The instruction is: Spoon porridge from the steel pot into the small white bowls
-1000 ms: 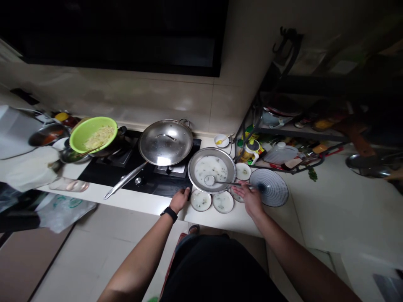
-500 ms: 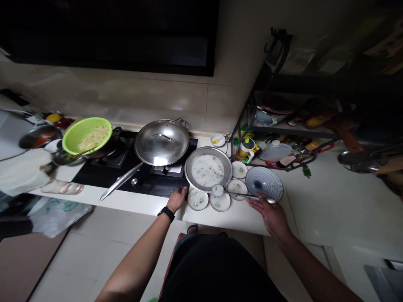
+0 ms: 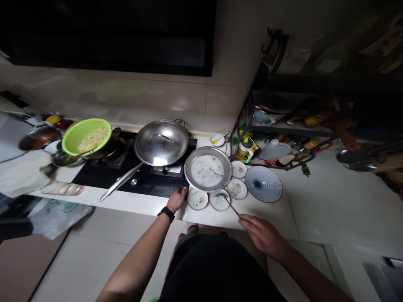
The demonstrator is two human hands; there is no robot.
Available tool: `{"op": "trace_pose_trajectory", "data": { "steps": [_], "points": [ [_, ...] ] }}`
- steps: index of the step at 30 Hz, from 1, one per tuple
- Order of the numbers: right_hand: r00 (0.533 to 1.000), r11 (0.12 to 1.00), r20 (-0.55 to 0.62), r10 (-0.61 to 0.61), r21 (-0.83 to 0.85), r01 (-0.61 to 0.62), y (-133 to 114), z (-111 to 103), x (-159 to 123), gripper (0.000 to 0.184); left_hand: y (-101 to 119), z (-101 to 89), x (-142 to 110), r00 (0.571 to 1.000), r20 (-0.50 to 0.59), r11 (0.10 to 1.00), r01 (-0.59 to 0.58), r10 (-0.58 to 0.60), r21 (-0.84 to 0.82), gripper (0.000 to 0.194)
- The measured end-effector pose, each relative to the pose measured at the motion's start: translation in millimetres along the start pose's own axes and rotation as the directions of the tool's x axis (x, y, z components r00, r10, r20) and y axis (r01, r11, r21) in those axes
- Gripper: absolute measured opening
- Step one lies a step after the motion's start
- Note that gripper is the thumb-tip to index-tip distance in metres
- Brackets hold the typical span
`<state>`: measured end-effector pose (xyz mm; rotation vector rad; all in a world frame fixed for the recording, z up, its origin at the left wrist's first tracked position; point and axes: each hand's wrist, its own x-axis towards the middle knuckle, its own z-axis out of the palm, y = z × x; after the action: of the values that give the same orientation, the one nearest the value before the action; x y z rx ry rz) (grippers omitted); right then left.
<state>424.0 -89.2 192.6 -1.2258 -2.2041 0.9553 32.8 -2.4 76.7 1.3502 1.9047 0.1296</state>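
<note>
A metal ladle (image 3: 232,204) is gripped by its handle in my right hand (image 3: 262,235), in front of the counter edge. Its head rests in a small dish (image 3: 218,204) of white liquid with dark bits. More dishes like it, such as a front-left dish (image 3: 197,199) and a right dish (image 3: 237,189), sit around a wide steel basin (image 3: 226,184) of the same liquid. Between the cooktop and the front-left dish, my left hand (image 3: 176,200) lies at the cooktop's corner, seemingly holding nothing, fingers partly hidden.
A lidded wok (image 3: 161,142) stands on the black cooktop (image 3: 147,184), its long handle pointing forward-left. Further left is a green bowl (image 3: 71,140) of pale shreds. A patterned blue-white bowl (image 3: 264,184) is at right, below a rack (image 3: 285,130) of jars.
My right hand has come down and nearer to my body. The ladle's head has gone from above the dish and basin rim into the front dish. My left hand stays put.
</note>
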Motion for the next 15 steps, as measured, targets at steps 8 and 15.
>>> {"op": "trace_pose_trajectory", "data": {
  "steps": [8,15],
  "points": [
    [0.961,0.998,-0.272,0.040,-0.030,-0.050,19.9,4.4,69.3,0.030,2.4,0.0,-2.2,1.000,-0.012,1.000,0.006,-0.006,0.008,0.058],
    [0.888,0.960,-0.383,0.253,0.214,-0.181,46.4,27.9,126.9,0.037,2.3,-0.4,-2.7,1.000,-0.020,1.000,0.002,-0.002,0.006,0.059]
  ]
}}
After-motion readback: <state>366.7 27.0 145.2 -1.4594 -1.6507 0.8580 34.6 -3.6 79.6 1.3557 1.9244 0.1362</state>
